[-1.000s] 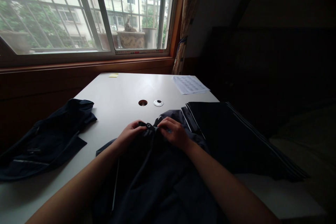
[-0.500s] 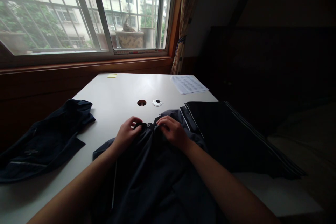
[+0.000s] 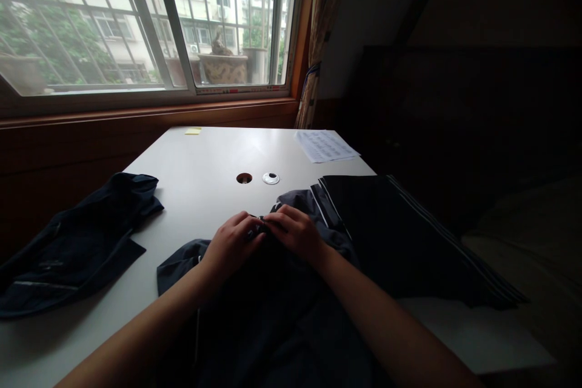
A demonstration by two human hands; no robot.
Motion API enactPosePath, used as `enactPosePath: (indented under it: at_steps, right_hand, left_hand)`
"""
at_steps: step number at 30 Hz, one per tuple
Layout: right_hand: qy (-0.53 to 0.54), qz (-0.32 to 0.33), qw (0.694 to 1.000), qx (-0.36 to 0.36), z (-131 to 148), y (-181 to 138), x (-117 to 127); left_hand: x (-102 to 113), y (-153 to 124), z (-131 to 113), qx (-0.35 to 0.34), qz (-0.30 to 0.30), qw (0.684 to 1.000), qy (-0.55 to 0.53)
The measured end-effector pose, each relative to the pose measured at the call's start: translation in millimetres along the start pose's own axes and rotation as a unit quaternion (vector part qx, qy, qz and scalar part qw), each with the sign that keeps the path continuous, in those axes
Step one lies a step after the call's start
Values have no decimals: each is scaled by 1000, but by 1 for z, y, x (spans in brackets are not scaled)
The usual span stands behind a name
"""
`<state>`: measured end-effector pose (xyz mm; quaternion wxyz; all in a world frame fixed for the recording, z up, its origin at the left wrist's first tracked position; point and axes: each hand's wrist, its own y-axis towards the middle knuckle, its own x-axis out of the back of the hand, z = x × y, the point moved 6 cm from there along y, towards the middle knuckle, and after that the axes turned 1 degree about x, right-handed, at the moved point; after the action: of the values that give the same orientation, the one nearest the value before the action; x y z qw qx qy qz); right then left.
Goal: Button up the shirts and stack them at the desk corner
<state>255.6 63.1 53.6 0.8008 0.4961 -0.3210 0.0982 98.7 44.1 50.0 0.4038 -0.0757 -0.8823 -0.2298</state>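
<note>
A dark navy garment [image 3: 282, 315] with thin white piping lies bunched on the table in front of me. My left hand [image 3: 234, 242] pinches its upper edge, fingers closed on the dark band. Right beside it, my right hand [image 3: 297, 233] grips the same edge, and the fingertips of both hands nearly meet. Between them a bit of the band shows; the rest is covered by fingers. Just to the right, several folded dark garments [image 3: 400, 236] with white edge stripes lie in a stack.
Another dark garment [image 3: 86, 236] lies loosely on the left of the white table [image 3: 209, 157]. Toward the back are a cable hole [image 3: 244, 178], its round cover [image 3: 271, 178], printed sheets [image 3: 326, 145] and a yellow sticky note [image 3: 193, 131]. A barred window stands beyond.
My left hand has moved right along the garment's edge to meet the right hand. The small metal ring on the band is now mostly covered by fingers.
</note>
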Motion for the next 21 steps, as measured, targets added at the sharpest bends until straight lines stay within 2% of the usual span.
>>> enactPosePath:
  at_steps: [7, 14, 17, 21]
  right_hand:
    - [30, -20, 999, 26, 6, 2, 3]
    - [17, -42, 999, -1, 3, 3, 9]
    - [14, -35, 999, -14, 0, 3, 8]
    - [54, 12, 998, -5, 0, 3, 1]
  left_hand:
    - [-1, 4, 11, 29, 16, 991, -127]
    - [-8, 8, 27, 104, 60, 964, -236]
    - [-9, 8, 33, 153, 64, 944, -284]
    - [-13, 4, 38, 223, 73, 897, -375]
